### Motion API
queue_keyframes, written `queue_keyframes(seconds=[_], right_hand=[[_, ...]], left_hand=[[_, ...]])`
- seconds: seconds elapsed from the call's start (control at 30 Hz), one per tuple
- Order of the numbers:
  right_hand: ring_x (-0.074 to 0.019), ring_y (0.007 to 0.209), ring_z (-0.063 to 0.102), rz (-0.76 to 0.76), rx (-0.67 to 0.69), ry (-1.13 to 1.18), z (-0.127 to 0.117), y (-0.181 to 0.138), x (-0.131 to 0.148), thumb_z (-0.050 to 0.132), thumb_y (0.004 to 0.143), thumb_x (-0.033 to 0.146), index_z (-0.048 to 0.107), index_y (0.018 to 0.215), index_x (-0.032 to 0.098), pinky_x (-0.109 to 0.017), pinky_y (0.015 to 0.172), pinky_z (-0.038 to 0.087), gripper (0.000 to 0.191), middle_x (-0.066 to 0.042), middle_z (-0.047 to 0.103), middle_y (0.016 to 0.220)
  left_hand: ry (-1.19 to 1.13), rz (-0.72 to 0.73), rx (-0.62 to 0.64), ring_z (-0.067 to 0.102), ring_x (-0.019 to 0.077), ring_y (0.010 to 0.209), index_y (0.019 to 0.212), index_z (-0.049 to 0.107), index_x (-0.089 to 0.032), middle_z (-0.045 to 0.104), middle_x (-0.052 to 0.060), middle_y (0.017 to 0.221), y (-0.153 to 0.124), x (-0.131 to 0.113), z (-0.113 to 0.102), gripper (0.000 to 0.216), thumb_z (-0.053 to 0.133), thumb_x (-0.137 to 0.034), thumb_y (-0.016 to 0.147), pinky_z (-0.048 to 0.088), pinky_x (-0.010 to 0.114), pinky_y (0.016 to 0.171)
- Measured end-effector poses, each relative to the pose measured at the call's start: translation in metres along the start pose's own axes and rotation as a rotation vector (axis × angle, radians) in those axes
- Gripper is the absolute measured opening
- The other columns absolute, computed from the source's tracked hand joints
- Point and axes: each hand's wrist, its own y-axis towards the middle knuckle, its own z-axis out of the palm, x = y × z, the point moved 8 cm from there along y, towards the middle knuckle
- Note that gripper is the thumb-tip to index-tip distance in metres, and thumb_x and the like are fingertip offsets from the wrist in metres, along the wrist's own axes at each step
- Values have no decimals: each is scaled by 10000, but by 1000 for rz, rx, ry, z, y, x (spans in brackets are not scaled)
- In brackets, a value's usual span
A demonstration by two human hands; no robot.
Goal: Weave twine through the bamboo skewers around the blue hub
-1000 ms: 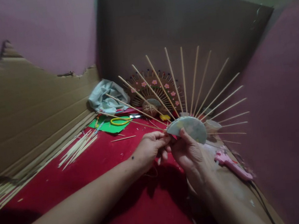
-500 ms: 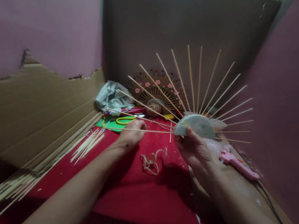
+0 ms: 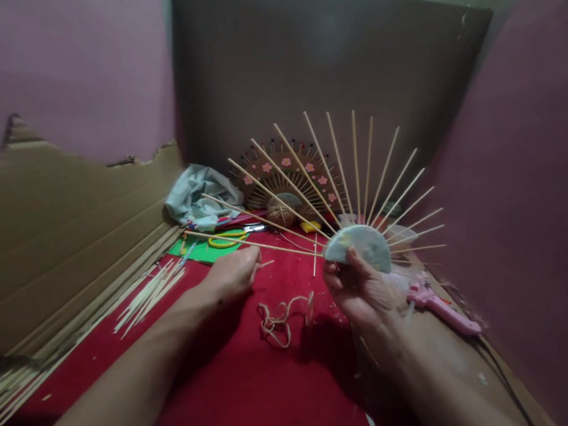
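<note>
My right hand [image 3: 359, 289] grips a pale half-disc hub [image 3: 360, 246] from which several thin wooden skewers [image 3: 357, 166] fan out upward and sideways. It holds the piece upright above the red cloth [image 3: 259, 376]. My left hand [image 3: 232, 275] is closed in a pinch on a single loose skewer [image 3: 265, 264], low over the cloth and to the left of the hub. A tangle of brown twine [image 3: 281, 317] lies on the cloth between my two hands.
A finished flowered fan [image 3: 285, 173] leans at the back beside a twine ball [image 3: 280, 210]. A pale cloth [image 3: 202, 194], yellow scissors [image 3: 229, 238] and green paper [image 3: 201, 248] lie back left. Loose skewers [image 3: 146, 293] rest along the cardboard wall [image 3: 64, 227]. A pink glue gun [image 3: 438, 308] lies right.
My left hand let go of the hub's edge, reached left over the cloth and closed on a loose skewer. The twine tangle came into view. My right hand kept holding the fan.
</note>
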Motion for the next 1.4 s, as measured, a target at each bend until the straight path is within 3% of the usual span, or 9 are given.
queue_keyframes(seconds=[0.1, 0.3, 0.33, 0.43, 0.53, 0.63, 0.83, 1.4], right_hand=[[-115, 542, 543, -15, 27, 17, 2, 0, 2, 771, 575, 167, 610, 689, 200, -177, 410, 366, 199, 26, 627, 612], [-107, 553, 527, -5, 3, 37, 2, -1, 2, 772, 572, 160, 600, 702, 189, -171, 416, 357, 218, 20, 609, 627], [-108, 552, 526, -12, 3, 31, 2, -1, 3, 774, 569, 161, 600, 701, 188, -170, 413, 352, 220, 18, 609, 627], [-110, 558, 530, -23, 6, 14, 2, -1, 4, 774, 565, 162, 603, 715, 188, -168, 409, 346, 229, 13, 620, 648], [-105, 564, 526, -19, 14, 17, 1, -1, 3, 769, 575, 159, 600, 730, 189, -166, 416, 354, 232, 15, 619, 664], [-104, 569, 524, -14, 19, 20, 1, -2, 1, 767, 584, 168, 600, 728, 187, -160, 415, 354, 222, 11, 613, 660], [-104, 563, 528, -12, 26, 20, 4, -5, -4, 775, 580, 174, 605, 708, 177, -152, 414, 357, 213, 8, 608, 626], [-109, 562, 534, -15, 14, 4, 6, -7, -7, 784, 557, 165, 607, 726, 175, -157, 409, 359, 245, 6, 620, 651]], left_hand=[[-211, 213, 31, 539, 144, 691, 909, 558, -165, 611, 41, 775, -7, -29, -4, 147, 478, -237, 809, 415, 256, 649], [-660, 524, 66, 558, 104, 639, 768, 602, -152, 603, 17, 716, -40, -80, -30, 125, 510, -203, 835, 456, 220, 596], [-743, 562, 25, 578, 110, 653, 784, 610, -151, 612, 25, 732, -46, -86, -38, 97, 530, -186, 826, 473, 224, 593], [-951, 597, -298, 620, 133, 696, 841, 635, -172, 637, 30, 774, -61, -86, -67, 108, 599, -99, 770, 514, 239, 582], [-1079, 508, -543, 638, 129, 643, 904, 624, -202, 659, 3, 743, -70, -74, -76, 214, 588, -44, 764, 536, 244, 545], [-1068, 444, -619, 655, 130, 643, 927, 608, -193, 680, 7, 780, -73, -72, -73, 209, 568, -48, 781, 551, 240, 541], [-1005, 487, -602, 665, 142, 743, 955, 588, -191, 677, 4, 842, -72, -81, -67, 248, 579, -28, 768, 573, 277, 663], [-777, 523, -671, 643, 115, 730, 1016, 559, -197, 648, 13, 909, -77, -81, -65, 300, 576, -25, 770, 539, 260, 656]])
